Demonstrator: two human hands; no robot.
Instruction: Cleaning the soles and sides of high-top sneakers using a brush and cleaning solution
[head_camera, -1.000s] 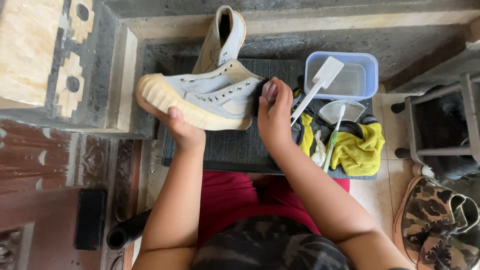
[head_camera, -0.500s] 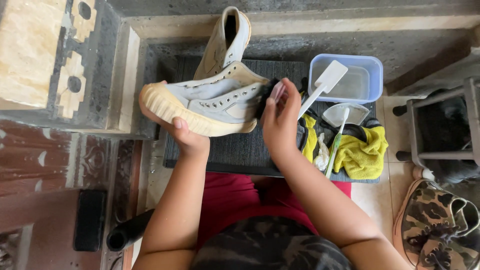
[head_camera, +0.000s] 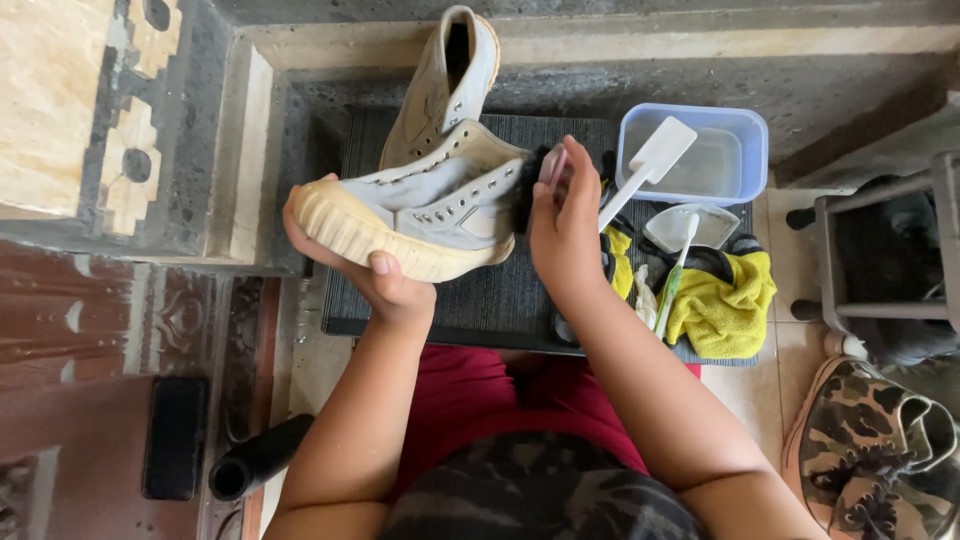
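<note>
My left hand (head_camera: 372, 272) grips a beige high-top shoe (head_camera: 430, 205) by its cream rubber sole, holding it on its side above a dark ribbed mat (head_camera: 500, 300). Closed around a brush (head_camera: 540, 180) with dark bristles, my right hand (head_camera: 563, 225) presses it against the shoe's heel end. The matching second shoe (head_camera: 445, 80) stands just behind, toe pointing away.
A blue plastic tub (head_camera: 745, 130) of water holds a white brush (head_camera: 650, 165). A small clear dish (head_camera: 690, 225), a toothbrush (head_camera: 675, 280) and a yellow cloth (head_camera: 725, 300) lie to the right. A camouflage shoe (head_camera: 880, 450) sits at lower right, a metal stool (head_camera: 890, 260) above it. A black tube (head_camera: 260, 458) lies at lower left.
The shoe has tilted and risen slightly in my left hand. My right hand with the brush has shifted up along the shoe's heel end.
</note>
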